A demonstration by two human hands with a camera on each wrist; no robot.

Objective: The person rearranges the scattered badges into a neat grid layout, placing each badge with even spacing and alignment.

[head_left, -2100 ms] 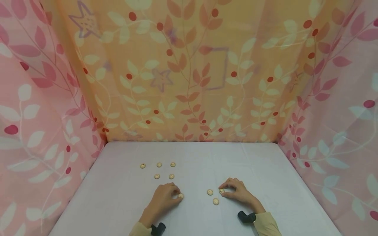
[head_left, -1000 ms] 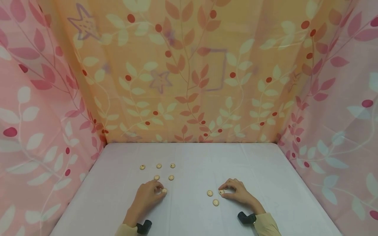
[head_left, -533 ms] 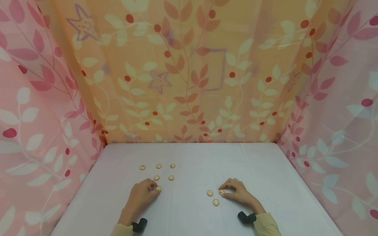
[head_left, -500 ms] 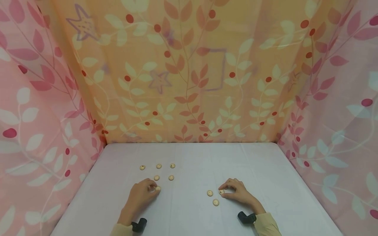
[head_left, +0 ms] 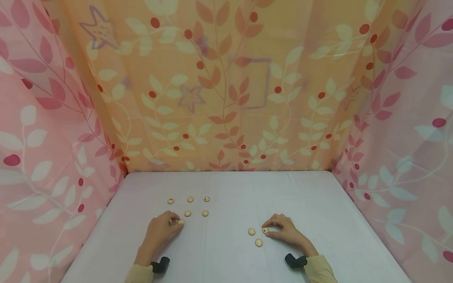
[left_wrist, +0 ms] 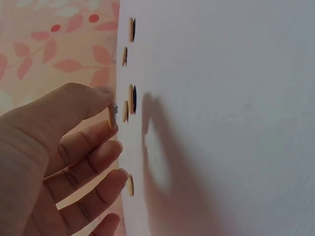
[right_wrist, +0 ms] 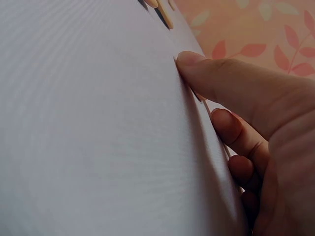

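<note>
Between thumb and forefinger my left hand (head_left: pixel 162 230) pinches a round wooden disc (head_left: pixel 181 222) with dark marks on it. In the left wrist view this disc (left_wrist: pixel 112 116) is held on edge, the hand's shadow falling on the cloth beside it. Just beyond lie several like discs, among them a near one (head_left: pixel 188 213) and a far left one (head_left: pixel 170 201). My right hand (head_left: pixel 284 230) pinches another disc (head_left: pixel 266 230) low at the table; the thumb mostly hides it in the right wrist view. Two more, a left disc (head_left: pixel 251 231) and a front disc (head_left: pixel 258 243), lie beside those fingertips.
A white cloth covers the table (head_left: pixel 226 259). Patterned curtains stand around it: an orange one (head_left: pixel 219 129) along the back edge and pink ones at the left (head_left: pixel 46 137) and right (head_left: pixel 403 149). Each wrist wears a black camera mount (head_left: pixel 295 260).
My left hand has carried its disc leftward and slightly away from me, past the front of the left group. The right hand has stayed in place on its disc.
</note>
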